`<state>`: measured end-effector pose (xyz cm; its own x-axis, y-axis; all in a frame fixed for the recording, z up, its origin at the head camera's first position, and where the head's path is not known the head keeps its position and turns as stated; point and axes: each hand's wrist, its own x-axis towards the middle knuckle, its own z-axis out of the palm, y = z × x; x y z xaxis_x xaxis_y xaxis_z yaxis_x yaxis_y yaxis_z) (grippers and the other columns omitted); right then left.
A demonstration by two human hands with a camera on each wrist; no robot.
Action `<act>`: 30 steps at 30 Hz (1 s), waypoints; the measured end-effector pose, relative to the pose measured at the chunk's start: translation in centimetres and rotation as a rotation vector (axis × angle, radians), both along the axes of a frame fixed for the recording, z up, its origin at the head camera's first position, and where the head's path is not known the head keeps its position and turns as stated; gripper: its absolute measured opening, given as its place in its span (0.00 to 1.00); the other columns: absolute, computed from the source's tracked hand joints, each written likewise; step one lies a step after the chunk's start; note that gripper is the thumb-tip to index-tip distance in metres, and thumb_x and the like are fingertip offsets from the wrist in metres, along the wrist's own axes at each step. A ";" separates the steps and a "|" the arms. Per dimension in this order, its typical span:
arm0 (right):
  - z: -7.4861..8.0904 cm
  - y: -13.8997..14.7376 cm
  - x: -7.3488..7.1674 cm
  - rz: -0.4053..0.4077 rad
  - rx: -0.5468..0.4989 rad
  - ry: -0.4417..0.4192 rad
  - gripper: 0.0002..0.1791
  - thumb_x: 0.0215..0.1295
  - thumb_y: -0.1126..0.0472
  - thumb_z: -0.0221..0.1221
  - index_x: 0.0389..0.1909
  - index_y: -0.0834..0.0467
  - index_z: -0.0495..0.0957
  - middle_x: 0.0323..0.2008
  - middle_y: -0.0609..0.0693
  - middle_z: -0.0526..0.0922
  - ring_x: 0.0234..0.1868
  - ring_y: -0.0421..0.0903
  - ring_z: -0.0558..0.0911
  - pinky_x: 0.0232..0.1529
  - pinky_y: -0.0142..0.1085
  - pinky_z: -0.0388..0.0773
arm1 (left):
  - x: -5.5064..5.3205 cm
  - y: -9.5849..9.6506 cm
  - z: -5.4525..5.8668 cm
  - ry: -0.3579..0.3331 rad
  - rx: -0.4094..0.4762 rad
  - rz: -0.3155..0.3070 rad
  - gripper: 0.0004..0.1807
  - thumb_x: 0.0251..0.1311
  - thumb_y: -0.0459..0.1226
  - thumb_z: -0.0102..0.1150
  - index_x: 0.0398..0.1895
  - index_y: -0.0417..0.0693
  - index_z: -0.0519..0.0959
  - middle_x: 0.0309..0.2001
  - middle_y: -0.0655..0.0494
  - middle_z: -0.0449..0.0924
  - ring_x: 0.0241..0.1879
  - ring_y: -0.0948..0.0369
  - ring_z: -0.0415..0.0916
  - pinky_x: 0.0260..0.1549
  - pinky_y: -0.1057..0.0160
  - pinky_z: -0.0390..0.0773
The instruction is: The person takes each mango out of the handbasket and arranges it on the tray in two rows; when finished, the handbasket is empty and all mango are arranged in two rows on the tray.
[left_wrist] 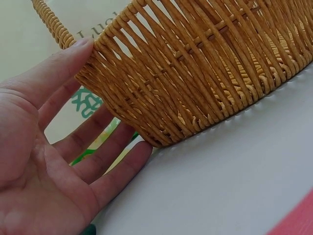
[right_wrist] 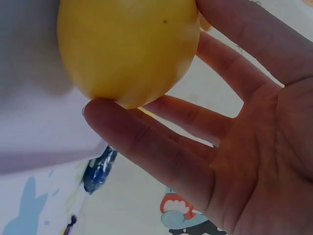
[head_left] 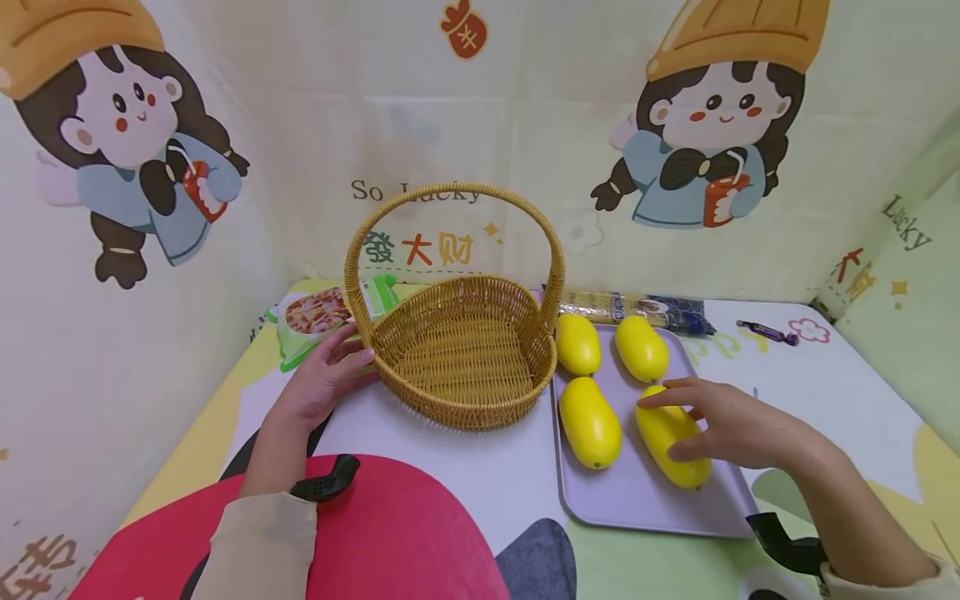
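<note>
A wicker basket (head_left: 465, 408) with a tall arched handle stands on the table, its inside bare. My left hand (head_left: 322, 383) is at its left side, fingers fairly straight; the left wrist view has the thumb (left_wrist: 73, 54) at the rim and the fingertips against the woven wall. My right hand (head_left: 738, 425) holds a smooth yellow oblong fruit (head_left: 667, 433) at the near right of a lilac tray (head_left: 630, 508), thumb and fingers on opposite sides. This fruit (right_wrist: 127, 44) fills the top of the right wrist view. Several like it, including one fruit (head_left: 590, 421) alongside, lie on the tray.
Behind the basket's left side lies a green-and-white food packet (head_left: 311, 321). A long packet of pasta (head_left: 622, 307) lies along the back wall, behind the tray. Farther right is a small purple-wrapped sweet (head_left: 768, 332). Printed cloth walls enclose the table.
</note>
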<state>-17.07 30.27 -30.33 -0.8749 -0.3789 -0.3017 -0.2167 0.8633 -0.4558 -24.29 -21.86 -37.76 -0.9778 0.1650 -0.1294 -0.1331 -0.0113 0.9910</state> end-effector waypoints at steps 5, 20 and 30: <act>-0.3 -0.2 0.0 -0.006 0.038 0.023 0.34 0.56 0.57 0.75 0.65 0.50 0.79 0.68 0.72 0.70 0.54 0.61 0.81 0.51 0.59 0.84 | 0.1 0.0 0.0 -0.003 0.004 -0.002 0.41 0.73 0.42 0.61 0.84 0.56 0.53 0.74 0.44 0.59 0.59 0.66 0.75 0.63 0.59 0.81; 0.1 -0.8 -0.9 -0.027 0.066 -0.027 0.36 0.60 0.54 0.73 0.70 0.53 0.75 0.56 0.56 0.83 0.40 0.48 0.76 0.35 0.37 0.73 | 0.2 0.0 0.3 0.002 -0.013 0.013 0.40 0.73 0.43 0.62 0.83 0.57 0.55 0.70 0.46 0.62 0.58 0.65 0.75 0.63 0.58 0.81; 0.8 0.0 -0.9 -0.061 0.098 -0.024 0.39 0.65 0.46 0.68 0.73 0.56 0.71 0.62 0.65 0.79 0.46 0.52 0.81 0.39 0.42 0.81 | -0.1 0.1 0.6 0.016 -0.037 -0.003 0.40 0.73 0.43 0.62 0.83 0.56 0.55 0.74 0.43 0.60 0.59 0.64 0.76 0.64 0.55 0.79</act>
